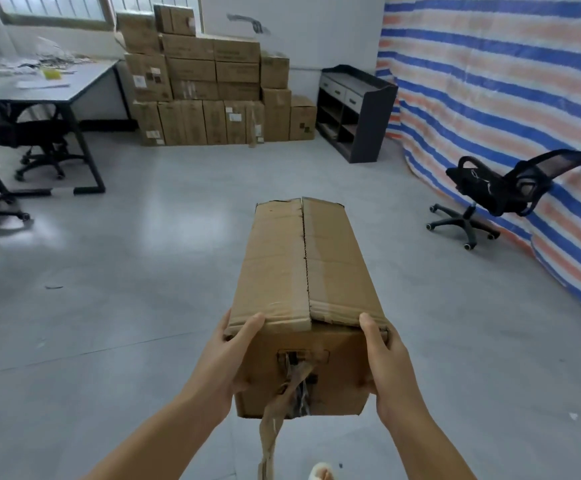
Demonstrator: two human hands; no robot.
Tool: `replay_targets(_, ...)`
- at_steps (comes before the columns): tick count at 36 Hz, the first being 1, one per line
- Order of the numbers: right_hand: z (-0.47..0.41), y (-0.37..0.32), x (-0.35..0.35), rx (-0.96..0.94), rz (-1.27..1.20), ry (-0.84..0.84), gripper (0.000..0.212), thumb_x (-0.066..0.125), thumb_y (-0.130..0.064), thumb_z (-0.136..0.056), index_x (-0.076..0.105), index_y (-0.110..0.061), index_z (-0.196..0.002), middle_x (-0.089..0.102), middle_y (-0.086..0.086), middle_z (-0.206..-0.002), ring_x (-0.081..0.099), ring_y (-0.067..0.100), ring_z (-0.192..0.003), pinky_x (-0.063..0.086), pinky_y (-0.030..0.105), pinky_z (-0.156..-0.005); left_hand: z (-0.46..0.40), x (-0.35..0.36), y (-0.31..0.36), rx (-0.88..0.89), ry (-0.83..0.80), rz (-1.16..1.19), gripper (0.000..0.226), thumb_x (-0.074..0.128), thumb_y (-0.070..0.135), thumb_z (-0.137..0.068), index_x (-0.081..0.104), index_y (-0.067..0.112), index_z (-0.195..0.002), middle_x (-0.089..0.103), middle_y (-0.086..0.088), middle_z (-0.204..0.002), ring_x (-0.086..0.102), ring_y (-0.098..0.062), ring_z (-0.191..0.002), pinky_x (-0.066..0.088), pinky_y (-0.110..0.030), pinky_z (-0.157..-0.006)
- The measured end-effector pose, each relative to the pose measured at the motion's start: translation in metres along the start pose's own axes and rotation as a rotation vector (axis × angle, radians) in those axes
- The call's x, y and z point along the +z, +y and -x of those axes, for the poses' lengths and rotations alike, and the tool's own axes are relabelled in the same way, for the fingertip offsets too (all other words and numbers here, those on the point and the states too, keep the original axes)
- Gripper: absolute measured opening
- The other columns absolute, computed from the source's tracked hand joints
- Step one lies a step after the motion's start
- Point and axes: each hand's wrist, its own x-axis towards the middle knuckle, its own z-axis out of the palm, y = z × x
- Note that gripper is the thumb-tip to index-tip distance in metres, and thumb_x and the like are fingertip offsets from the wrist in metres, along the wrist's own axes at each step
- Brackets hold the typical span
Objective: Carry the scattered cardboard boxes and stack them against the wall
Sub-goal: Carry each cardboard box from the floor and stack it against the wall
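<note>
A long brown cardboard box (303, 271) is held off the floor, pointing away from me, with taped top flaps and torn tape hanging from its near end. My left hand (228, 355) grips the near left corner, thumb on top. My right hand (384, 362) grips the near right corner the same way. Far ahead, a stack of cardboard boxes (209, 84) stands against the white back wall, several rows high.
A grey table (39, 88) with clutter and black office chairs (36, 140) stand at the left. A dark low cabinet (355, 109) sits right of the stack. A tilted black chair (493, 192) leans by the striped tarp (511, 98). Grey floor (126, 271) lies between.
</note>
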Motion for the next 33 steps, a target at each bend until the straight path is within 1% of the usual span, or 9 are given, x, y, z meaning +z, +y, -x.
replay_targets(5,-0.089,-0.031,0.023,-0.005,0.019,-0.062,0.038,0.054,-0.052,-0.090,0.056,-0.028,-0.119,0.059,-0.008,-0.108,0.056,0.021,-0.106,0.048,0.052,-0.097,-0.074,0.029,0.029,0.030,0.060,0.032,0.029,0.065,0.042,-0.084,0.055,0.039,-0.111,0.058,0.014,-0.103,0.057,-0.007,-0.090,0.054,-0.030,-0.050)
replay_targets(9,-0.165,-0.069,0.039,-0.031,0.040,-0.137,0.020,0.053,-0.052,-0.090,0.057,-0.037,-0.103,0.059,-0.012,-0.105,0.056,0.016,-0.101,0.048,0.053,-0.096,-0.135,0.058,0.059,0.069,0.120,0.062,0.037,0.066,0.043,-0.084,0.053,0.038,-0.118,0.057,0.014,-0.105,0.056,-0.008,-0.092,0.055,-0.038,-0.063)
replay_targets(11,-0.201,-0.089,0.048,-0.047,0.066,-0.163,0.023,0.052,-0.053,-0.089,0.056,-0.036,-0.105,0.057,-0.013,-0.105,0.056,0.016,-0.101,0.048,0.053,-0.096,-0.165,0.072,0.076,0.085,0.141,0.072,0.037,0.065,0.043,-0.084,0.054,0.038,-0.119,0.057,0.014,-0.106,0.055,-0.008,-0.093,0.055,-0.041,-0.069)
replay_targets(13,-0.236,-0.106,0.058,-0.060,0.092,-0.193,0.034,0.051,-0.054,-0.090,0.054,-0.032,-0.115,0.057,-0.009,-0.109,0.055,0.021,-0.106,0.047,0.054,-0.097,-0.193,0.084,0.091,0.104,0.154,0.081,0.034,0.064,0.043,-0.086,0.054,0.037,-0.118,0.058,0.015,-0.104,0.056,-0.006,-0.091,0.055,-0.037,-0.063)
replay_targets(16,-0.281,-0.126,0.078,-0.069,0.117,-0.227,0.037,0.050,-0.055,-0.090,0.053,-0.031,-0.119,0.057,-0.004,-0.114,0.053,0.023,-0.109,0.047,0.054,-0.097,-0.232,0.095,0.110,0.111,0.187,0.100,0.026,0.063,0.043,-0.087,0.056,0.039,-0.111,0.059,0.017,-0.099,0.058,-0.004,-0.086,0.053,-0.031,-0.053)
replay_targets(20,-0.336,-0.148,0.111,-0.067,0.126,-0.274,0.034,0.051,-0.053,-0.090,0.052,-0.032,-0.117,0.055,-0.010,-0.106,0.053,0.022,-0.107,0.047,0.055,-0.097,-0.285,0.098,0.136,0.122,0.228,0.108,0.023,0.063,0.044,-0.086,0.055,0.038,-0.108,0.057,0.014,-0.100,0.056,-0.007,-0.088,0.054,-0.033,-0.055)
replay_targets(24,-0.392,-0.166,0.150,-0.081,0.123,-0.308,0.026,0.051,-0.051,-0.091,0.052,-0.035,-0.111,0.054,-0.018,-0.100,0.052,0.011,-0.094,0.048,0.054,-0.095,-0.346,0.094,0.160,0.134,0.258,0.113,0.026,0.062,0.043,-0.087,0.055,0.036,-0.111,0.058,0.014,-0.100,0.056,-0.007,-0.088,0.054,-0.032,-0.056)
replay_targets(30,-0.483,-0.198,0.230,-0.128,0.122,-0.297,0.022,0.051,-0.052,-0.090,0.050,-0.039,-0.107,0.051,-0.021,-0.098,0.050,0.014,-0.094,0.047,0.054,-0.095,-0.457,0.078,0.214,0.150,0.258,0.109,0.025,0.063,0.044,-0.086,0.055,0.038,-0.110,0.060,0.015,-0.098,0.058,-0.006,-0.087,0.052,-0.030,-0.055)
replay_targets(33,-0.530,-0.222,0.275,-0.127,0.102,-0.275,0.019,0.051,-0.052,-0.091,0.051,-0.040,-0.105,0.052,-0.020,-0.097,0.051,0.013,-0.092,0.049,0.054,-0.093,-0.519,0.067,0.254,0.157,0.252,0.094,0.023,0.062,0.043,-0.087,0.055,0.039,-0.109,0.061,0.016,-0.098,0.057,-0.006,-0.088,0.049,-0.032,-0.059)
